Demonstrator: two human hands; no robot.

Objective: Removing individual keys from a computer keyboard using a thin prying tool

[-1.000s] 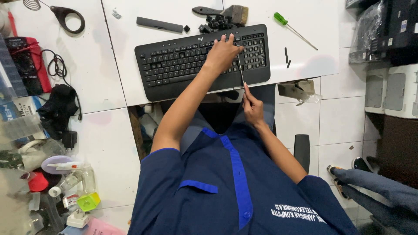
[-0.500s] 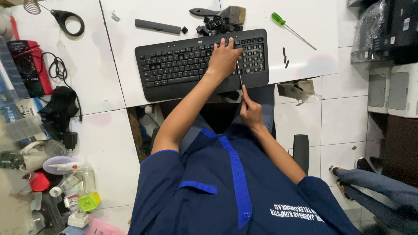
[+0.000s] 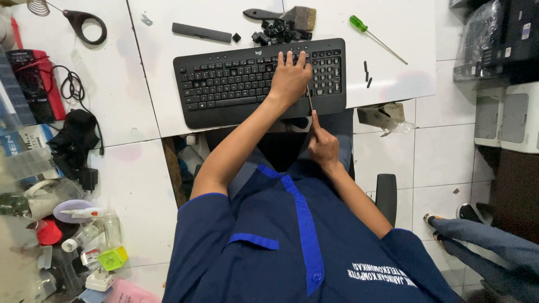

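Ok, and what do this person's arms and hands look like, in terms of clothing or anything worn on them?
Both hands are bare: no gloves, and no rings or watch that I can make out on the left hand or the right hand. The forearms are uncovered. The person wears a dark navy short-sleeved work shirt with a brighter blue strip down the button placket and on the chest pocket flap, plus white lettering on the right side.

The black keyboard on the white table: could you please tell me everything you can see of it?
The black keyboard is a wide, plastic-looking board with a number pad and a smooth wrist rest along its near edge. It lies flat on the white table, slightly askew. The left hand rests on its right-hand keys; the right hand brings a thin tool to its near edge. Loose black keycaps lie just behind it.
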